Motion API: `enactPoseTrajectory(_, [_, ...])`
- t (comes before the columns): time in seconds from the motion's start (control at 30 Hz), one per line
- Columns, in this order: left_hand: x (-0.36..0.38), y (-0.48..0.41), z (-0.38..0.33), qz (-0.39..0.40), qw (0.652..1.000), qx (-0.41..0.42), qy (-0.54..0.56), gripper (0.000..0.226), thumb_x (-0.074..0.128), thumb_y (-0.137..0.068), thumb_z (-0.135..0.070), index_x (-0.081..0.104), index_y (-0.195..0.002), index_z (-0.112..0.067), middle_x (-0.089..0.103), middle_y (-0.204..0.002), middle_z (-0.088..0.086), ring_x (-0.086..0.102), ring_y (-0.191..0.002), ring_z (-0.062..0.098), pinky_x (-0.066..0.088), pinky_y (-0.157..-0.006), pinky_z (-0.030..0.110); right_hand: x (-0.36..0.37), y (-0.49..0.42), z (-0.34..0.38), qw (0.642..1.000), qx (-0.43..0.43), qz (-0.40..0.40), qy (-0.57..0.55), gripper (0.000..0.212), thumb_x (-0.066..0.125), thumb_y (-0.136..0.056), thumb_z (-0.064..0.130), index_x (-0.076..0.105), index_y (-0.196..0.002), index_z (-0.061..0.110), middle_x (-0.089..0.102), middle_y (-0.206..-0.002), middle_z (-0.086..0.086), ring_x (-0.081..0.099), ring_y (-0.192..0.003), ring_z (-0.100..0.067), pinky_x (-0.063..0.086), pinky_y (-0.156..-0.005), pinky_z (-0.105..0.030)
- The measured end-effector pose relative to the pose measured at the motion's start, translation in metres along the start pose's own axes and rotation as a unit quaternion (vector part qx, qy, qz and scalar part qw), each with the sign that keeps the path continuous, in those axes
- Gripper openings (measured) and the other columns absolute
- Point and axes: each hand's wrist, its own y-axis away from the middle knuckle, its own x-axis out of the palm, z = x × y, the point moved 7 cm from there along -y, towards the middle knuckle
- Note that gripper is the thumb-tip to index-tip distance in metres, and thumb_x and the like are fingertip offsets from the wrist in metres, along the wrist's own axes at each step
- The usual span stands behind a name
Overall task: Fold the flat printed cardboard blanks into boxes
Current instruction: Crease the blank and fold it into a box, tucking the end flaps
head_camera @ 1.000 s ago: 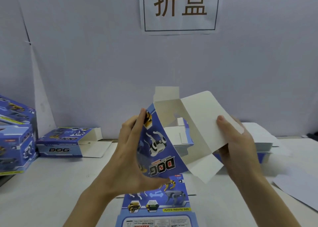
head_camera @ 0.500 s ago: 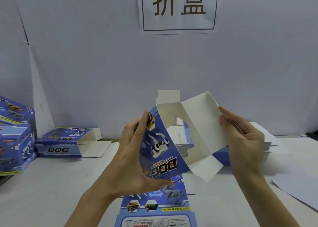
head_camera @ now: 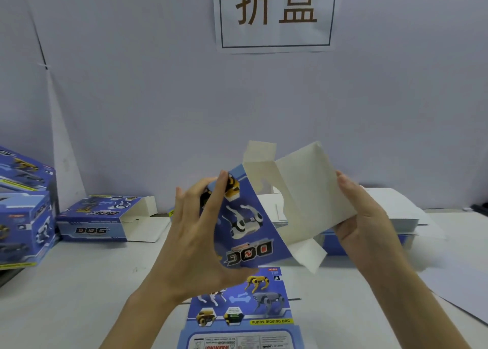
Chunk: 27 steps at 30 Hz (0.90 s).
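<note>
The half-opened blank [head_camera: 248, 224] is held in the air above the table [head_camera: 79, 295], in front of the person's chest, its blue printed panel with the upside-down "DOG" lettering turned to the left and its plain white inside showing on the right. A large white flap [head_camera: 309, 190] stands out to the right, a small tab [head_camera: 260, 150] sticks up at the top, and a lower flap [head_camera: 311, 256] hangs loose beneath. The likely trouble is a fold landing off its score line: the walls are not yet square, so pushing the big flap in now could crease the panel or trap the loose lower flap inside. The left hand [head_camera: 195, 243] grips the printed panel, thumb under its lower edge and fingers reaching up the face. The right hand [head_camera: 364, 224] pinches the large flap, thumb on the white side, fingers behind it. Another flat blank [head_camera: 243, 309] lies on the table just below, a pile of blanks [head_camera: 390, 211] sits behind the right hand, and finished boxes [head_camera: 92, 219] rest at the left
</note>
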Motion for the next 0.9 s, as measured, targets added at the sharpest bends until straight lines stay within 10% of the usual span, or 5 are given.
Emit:
enactPoseTrajectory(0.17, [-0.008, 0.004, 0.021, -0.101, 0.968, -0.18, 0.144, 0.133, 0.083, -0.047, -0.056, -0.006, -0.146, -0.045, 0.023, -0.134, -0.015, 0.025, -0.123, -0.018, 0.029, -0.091, -0.004, 0.023, 0.008, -0.009, 0.988, 0.034, 0.104, 0.106, 0.032, 0.049, -0.095, 0.012, 0.057, -0.125, 0.023, 0.071, -0.113, -0.006, 0.072, -0.091, -0.017, 0.059, -0.078, -0.033])
enactPoseTrajectory(0.37, [-0.003, 0.009, 0.02, -0.162, 0.906, -0.295, 0.258, 0.138, 0.081, -0.041, -0.068, 0.002, -0.151, -0.043, 0.027, -0.147, -0.009, 0.037, -0.135, 0.01, 0.041, -0.108, 0.043, 0.067, 0.053, -0.064, 0.826, 0.048, 0.369, 0.423, 0.11, 0.078, -0.059, 0.061, -0.004, -0.133, 0.07, 0.025, -0.126, 0.057, 0.037, -0.114, 0.03, 0.036, -0.088, 0.001])
enactPoseTrajectory(0.57, [-0.008, 0.006, 0.012, -0.13, 0.91, -0.275, 0.282, 0.08, 0.065, -0.063, -0.076, 0.031, -0.132, -0.058, 0.049, -0.135, -0.018, 0.052, -0.12, -0.003, 0.047, -0.1, 0.032, 0.051, 0.026, -0.037, 0.928, -0.028, 0.224, 0.297, 0.094, 0.08, -0.063, 0.03, 0.033, -0.142, 0.048, 0.068, -0.109, 0.014, 0.069, -0.095, -0.005, 0.055, -0.067, -0.018])
enactPoseTrajectory(0.7, [0.009, 0.003, 0.02, -0.047, 0.897, -0.268, 0.349, 0.042, 0.065, -0.078, -0.057, 0.056, -0.118, -0.047, 0.071, -0.104, -0.013, 0.067, -0.096, 0.004, 0.055, -0.079, 0.02, 0.046, 0.025, -0.034, 0.924, 0.01, 0.231, 0.303, 0.092, 0.081, -0.059, 0.038, 0.039, -0.14, 0.043, 0.068, -0.11, 0.014, 0.07, -0.096, -0.01, 0.057, -0.064, -0.022])
enactPoseTrajectory(0.9, [0.009, 0.013, 0.04, -0.124, 0.895, -0.302, 0.304, 0.021, 0.053, -0.081, -0.045, 0.067, -0.085, -0.03, 0.073, -0.076, -0.008, 0.068, -0.066, 0.009, 0.056, -0.059, 0.025, 0.039, 0.023, -0.029, 0.908, -0.033, 0.166, 0.384, 0.115, 0.078, -0.046, 0.068, 0.021, -0.145, 0.053, 0.058, -0.116, 0.02, 0.067, -0.1, -0.014, 0.059, -0.082, -0.041])
